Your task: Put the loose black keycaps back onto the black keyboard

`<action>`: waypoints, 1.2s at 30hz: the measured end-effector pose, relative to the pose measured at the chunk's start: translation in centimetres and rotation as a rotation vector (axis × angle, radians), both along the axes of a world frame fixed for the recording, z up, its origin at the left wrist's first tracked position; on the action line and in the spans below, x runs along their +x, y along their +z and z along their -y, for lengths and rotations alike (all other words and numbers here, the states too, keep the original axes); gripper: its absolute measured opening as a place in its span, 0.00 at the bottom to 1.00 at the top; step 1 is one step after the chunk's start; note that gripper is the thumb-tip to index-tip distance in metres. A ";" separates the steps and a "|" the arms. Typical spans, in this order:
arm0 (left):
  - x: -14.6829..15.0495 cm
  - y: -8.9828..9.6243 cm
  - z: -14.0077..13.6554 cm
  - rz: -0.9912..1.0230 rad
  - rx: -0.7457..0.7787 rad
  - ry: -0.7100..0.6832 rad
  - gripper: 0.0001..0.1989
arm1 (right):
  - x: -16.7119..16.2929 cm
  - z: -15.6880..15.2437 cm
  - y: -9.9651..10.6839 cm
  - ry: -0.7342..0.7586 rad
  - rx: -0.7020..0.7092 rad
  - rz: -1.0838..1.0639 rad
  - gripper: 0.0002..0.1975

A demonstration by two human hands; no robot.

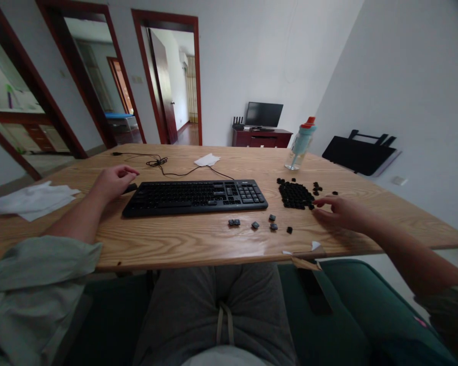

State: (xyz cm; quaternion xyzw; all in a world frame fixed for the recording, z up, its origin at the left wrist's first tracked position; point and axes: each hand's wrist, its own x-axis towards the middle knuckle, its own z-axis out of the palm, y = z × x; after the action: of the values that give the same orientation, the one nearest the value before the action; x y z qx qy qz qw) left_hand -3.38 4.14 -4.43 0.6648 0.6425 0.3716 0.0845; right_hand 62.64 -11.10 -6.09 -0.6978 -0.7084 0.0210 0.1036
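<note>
A black keyboard (194,197) lies on the wooden table in front of me. Just off its left end is my left hand (114,183), fingers curled. A short dark piece (130,188) pokes out beneath that hand; its kind is hard to make out. Many loose black keycaps (295,195) are packed in a patch right of the keyboard. At the patch's near right edge my right hand (338,211) has thumb and index finger closed around a small black keycap (312,207). Several more keycaps (273,226) are scattered nearer to me.
A water bottle (301,145) stands behind the keycaps. The keyboard's cable (157,161) loops behind it, near a folded tissue (207,160). White paper (30,199) lies at the left. A torn cardboard piece (307,252) sits at the front edge.
</note>
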 end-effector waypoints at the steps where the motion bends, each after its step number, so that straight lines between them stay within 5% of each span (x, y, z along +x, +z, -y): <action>1: 0.0 0.0 0.0 0.009 0.009 -0.004 0.21 | 0.0 -0.3 0.0 -0.004 -0.015 -0.006 0.21; 8: 0.4 0.2 0.4 0.003 0.027 0.006 0.19 | -1.2 -0.5 0.6 -0.037 -0.042 -0.211 0.15; 12: 0.7 0.5 1.0 -0.010 0.007 0.002 0.17 | -5.1 -0.1 1.6 0.101 -0.019 -0.786 0.19; 15: 0.9 0.8 1.4 -0.007 -0.013 0.004 0.15 | -8.5 -0.2 2.2 0.169 -0.171 -1.224 0.17; 18: 1.1 1.0 1.7 0.002 -0.016 0.008 0.15 | -10.9 -0.5 2.7 0.251 -0.282 -1.437 0.13; 36: 0.8 0.7 1.1 0.042 0.005 -0.005 0.14 | -11.2 -0.4 3.8 0.323 -0.330 -1.507 0.11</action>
State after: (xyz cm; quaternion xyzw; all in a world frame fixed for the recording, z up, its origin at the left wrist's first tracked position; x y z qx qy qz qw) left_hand -2.59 3.01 -3.73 0.6587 0.6379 0.3869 0.0970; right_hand 51.44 -10.67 -2.33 -0.3903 -0.5278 0.6079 0.4466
